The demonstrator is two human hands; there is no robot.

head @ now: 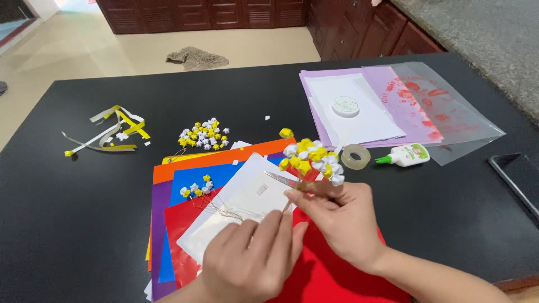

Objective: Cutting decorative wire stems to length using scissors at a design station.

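My right hand (337, 216) grips the stems of a small bouquet of yellow and white paper stars (311, 160), held upright over the papers. My left hand (252, 258) lies flat, fingers spread, on a white sheet (241, 205) that tops a fan of coloured paper sheets (179, 188): orange, blue, purple and red. A metal blade, like scissors (281, 179), pokes out beside the bouquet stems. A few more stars on thin wires (196, 191) lie on the blue and red sheets.
On the black table (73, 224) lie a pile of loose paper stars (203, 134), yellow and white paper strips (112, 132), a tape roll (355, 156), a glue bottle (405, 155), a round thread spool (345, 105) on white and purple sheets, a clear plastic sleeve (449, 112) and a phone (519, 179).
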